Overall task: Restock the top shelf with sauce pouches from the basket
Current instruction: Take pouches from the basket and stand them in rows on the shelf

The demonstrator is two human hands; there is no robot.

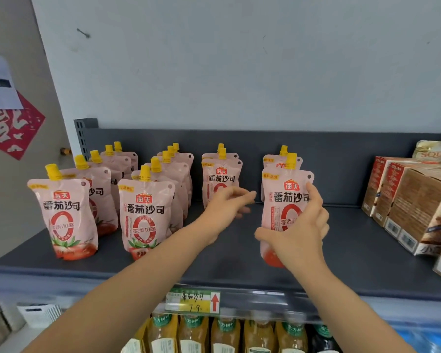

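Sauce pouch [283,200] is held upright, right hand [301,233] clasped round it, probably to square its label forward; left hand [227,207] hovers empty, loose-fingered.

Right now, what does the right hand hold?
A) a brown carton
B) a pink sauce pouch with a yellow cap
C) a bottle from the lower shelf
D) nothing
B: the right hand wraps its fingers and thumb round the pink sauce pouch.
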